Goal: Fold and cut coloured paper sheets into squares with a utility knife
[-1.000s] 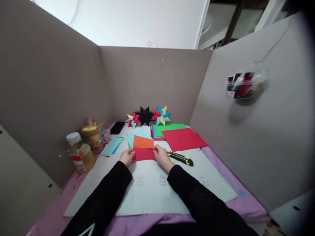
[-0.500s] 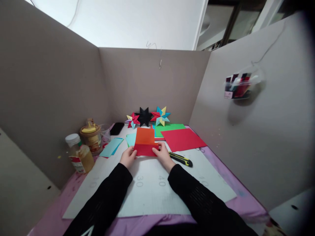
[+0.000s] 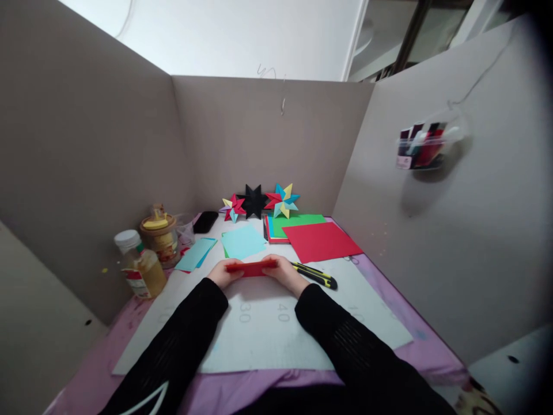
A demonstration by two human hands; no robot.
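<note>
Between my two hands a piece of red paper point(image 3: 253, 269) is held up, seen as a narrow strip and tilted nearly edge-on. My left hand point(image 3: 223, 273) grips its left end, thumb along the near side. My right hand point(image 3: 281, 271) pinches the right end in the same way. Just beyond lie light blue paper squares point(image 3: 244, 242) with a green edge showing under them. A black and yellow utility knife point(image 3: 317, 276) rests beside my right hand. Left of my left hand are more blue paper pieces point(image 3: 196, 255).
Folded paper stars point(image 3: 253, 202) lean at the back wall. A large red sheet point(image 3: 322, 242) overlaps a green sheet point(image 3: 298, 222) at right. A glue bottle point(image 3: 140, 268), a lidded jar point(image 3: 159, 239) and a black phone point(image 3: 206, 222) stand or lie at left. A plastic tub point(image 3: 421, 147) hangs right.
The red paper's upright orange face is no longer visible; the paper has been tilted to a thin red strip. Both hands stay at its ends, and the blue squares behind are uncovered.
</note>
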